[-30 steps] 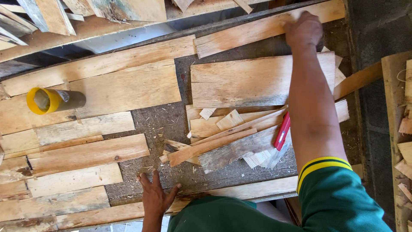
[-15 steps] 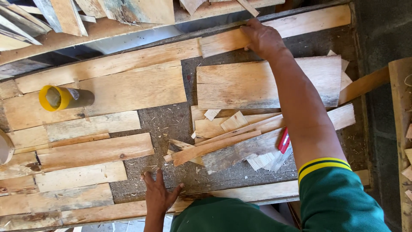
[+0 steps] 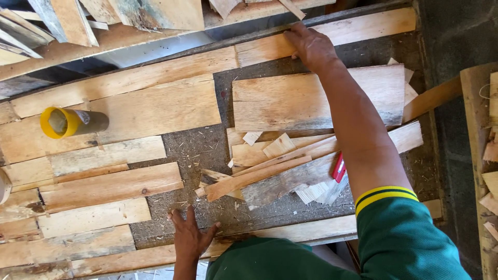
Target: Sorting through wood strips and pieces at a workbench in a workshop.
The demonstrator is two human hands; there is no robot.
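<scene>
Step in hand: positioning the long plank (image 3: 353, 31) at the counter's (image 3: 207, 145) far edge. Right hand (image 3: 310, 45) presses it, fingers spread, ungripped. Left hand (image 3: 189, 236) rests flat, released. Next move likely requires sliding the plank flush against its neighbour.

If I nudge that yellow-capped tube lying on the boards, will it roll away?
Probably. The yellow-capped tube lies on its round side on a flat board, so a sideways nudge would likely roll it. It looks like a hollow cardboard core, likely light. Rough wood and scattered splinters might stop it soon.

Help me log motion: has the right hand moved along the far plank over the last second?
Yes. The right hand slid left along the far plank, toward its left end.
</scene>
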